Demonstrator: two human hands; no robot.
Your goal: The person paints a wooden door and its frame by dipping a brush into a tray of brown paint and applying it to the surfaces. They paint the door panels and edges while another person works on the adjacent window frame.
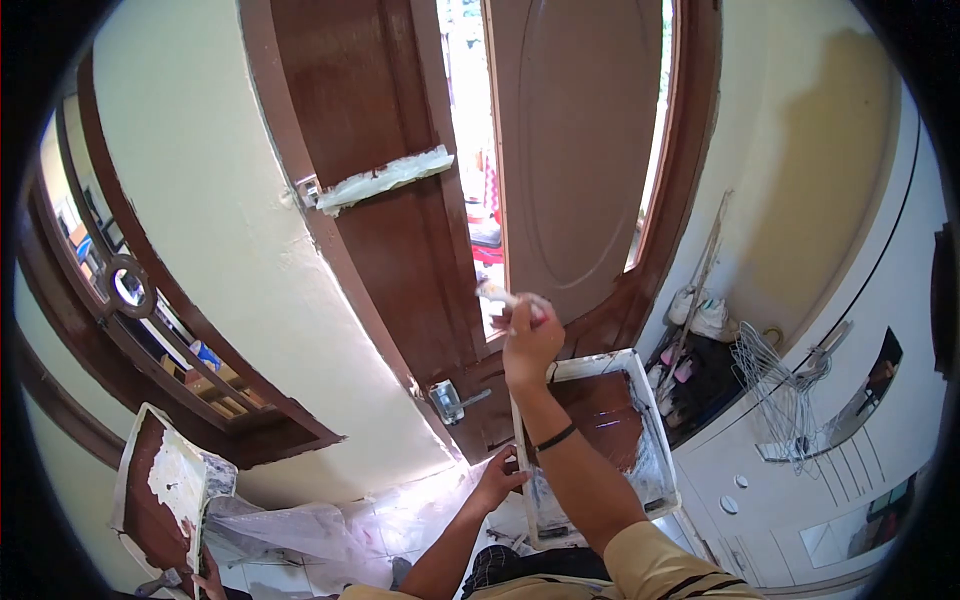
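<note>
Right hand: your right hand [530,335] is raised in front of the door, fingers closed around a paintbrush [505,297], a dark band on the wrist below it.
Paintbrush: its pale bristle end points up and to the left, right at the edge of the lighter door leaf [580,150]; whether the bristles touch the wood you cannot tell.
Left hand: your left hand [497,480] is lower, fingers curled onto the near left edge of the paint tray [650,420].
Paint tray: white, tilted, with brown paint pooled in its upper half; it sits just beneath your right forearm.
Darker door leaf: the brown door leaf [380,120] on the left has a handle wrapped in masking tape [385,180], and a metal handle [450,400] lower down.
Second tray: another tray [160,490] smeared with brown sits at lower left, with another person's hand [208,580] at its bottom edge.
Floor: plastic sheeting [300,530] covers it.
Right side: wire hangers [785,385] and shoes [700,315].
</note>
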